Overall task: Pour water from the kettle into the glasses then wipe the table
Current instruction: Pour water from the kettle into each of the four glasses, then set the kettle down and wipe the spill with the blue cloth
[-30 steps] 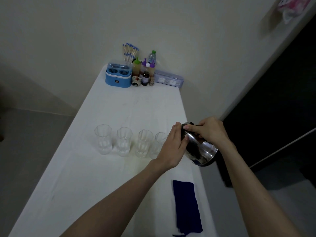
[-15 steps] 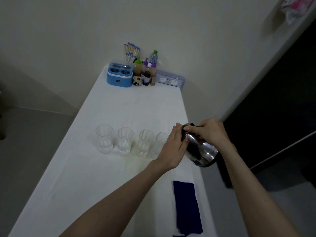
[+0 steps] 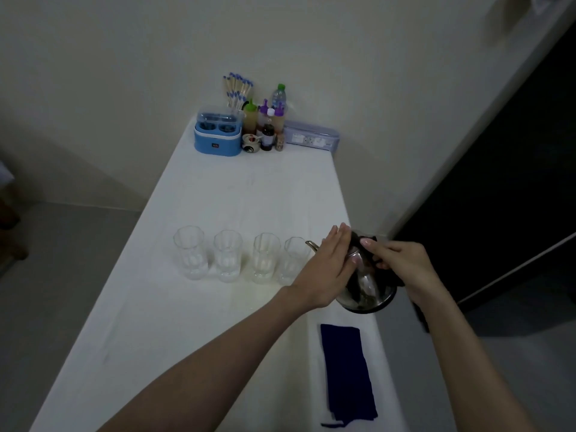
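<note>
Tilting toward the row of glasses, the steel kettle [image 3: 369, 286] is held off the white table [image 3: 218, 322] at its right edge, spout [image 3: 311, 244] pointing left and sitting just at the rim of glass 4 [image 3: 294, 260], the rightmost. Whether water is running from the spout cannot be told. Right hand [image 3: 402, 265] is clamped around the kettle's dark handle, thumb stretched forward over the top. Left hand [image 3: 327, 269] lies flat against the kettle's lid side, fingers [image 3: 339, 236] straight and pressed together, not curled around anything. 4 clear glasses stand upright in a line across the table: glass 1 [image 3: 189, 252] far left, then glass 2 [image 3: 228, 256], glass 3 [image 3: 266, 258], then glass 4, each close beside the next; whether they touch cannot be told. Water levels are hard to read in this dim light. Dark blue cloth [image 3: 346, 372] lies flat near the table's right edge, nearer the person than the kettle and apart from it. Far end of table, against the wall: blue container [image 3: 218, 140], a cluster of small bottles [image 3: 268, 126], a bundle of blue-tipped sticks [image 3: 237, 90], a pale oblong box [image 3: 311, 138]. All well apart from the glasses.
</note>
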`<state>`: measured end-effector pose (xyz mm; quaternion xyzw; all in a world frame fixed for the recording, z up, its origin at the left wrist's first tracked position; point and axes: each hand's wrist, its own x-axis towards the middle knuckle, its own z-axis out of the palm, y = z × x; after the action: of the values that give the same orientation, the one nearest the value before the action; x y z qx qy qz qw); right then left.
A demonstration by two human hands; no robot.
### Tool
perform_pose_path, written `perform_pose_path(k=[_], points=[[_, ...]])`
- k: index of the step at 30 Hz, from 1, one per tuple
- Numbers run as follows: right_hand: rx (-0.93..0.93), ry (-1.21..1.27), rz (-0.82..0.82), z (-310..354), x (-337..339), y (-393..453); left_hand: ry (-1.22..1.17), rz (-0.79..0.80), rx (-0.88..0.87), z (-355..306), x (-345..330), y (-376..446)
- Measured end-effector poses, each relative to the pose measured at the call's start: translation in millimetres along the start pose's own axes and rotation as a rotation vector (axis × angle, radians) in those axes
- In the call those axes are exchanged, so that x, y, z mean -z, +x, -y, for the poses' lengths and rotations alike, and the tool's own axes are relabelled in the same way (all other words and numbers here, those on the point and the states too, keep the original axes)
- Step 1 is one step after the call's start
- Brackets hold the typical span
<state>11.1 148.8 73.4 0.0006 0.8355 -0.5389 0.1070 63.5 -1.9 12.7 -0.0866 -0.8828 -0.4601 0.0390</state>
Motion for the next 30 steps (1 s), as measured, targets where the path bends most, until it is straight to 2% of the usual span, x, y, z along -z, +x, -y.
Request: perform_pose_path(k=[4,9,16,21,26,30], points=[[-0.154,0.249,-0.085,-38.3,11.4,0.2,0.137,0.113,-0.083,0.8,-13.2,13.2],[-0.323,0.509,-0.267,-92.1,1.9,16.6,0.266,0.233,-0.114,13.3,-32.0,37.7],[-0.406,0.847,-0.400,-140.5,-37.9,40.0,0.629,0.365,-0.112,37.5,-66.8,70.4],[-0.447,0.945,-0.457,-170.5,-51.7,59.7,0.564,0.384,-0.088,62.3,-89.3,78.1],[-0.432,0.933,-0.423,-182.1,-55.0,68.8,0.468,0.305,-0.133,75.5,-97.4,79.8],[-0.402,0.935,-0.419,-177.7,-54.8,69.5,0.455,0.286,-0.104,77.2,-98.3,81.7]])
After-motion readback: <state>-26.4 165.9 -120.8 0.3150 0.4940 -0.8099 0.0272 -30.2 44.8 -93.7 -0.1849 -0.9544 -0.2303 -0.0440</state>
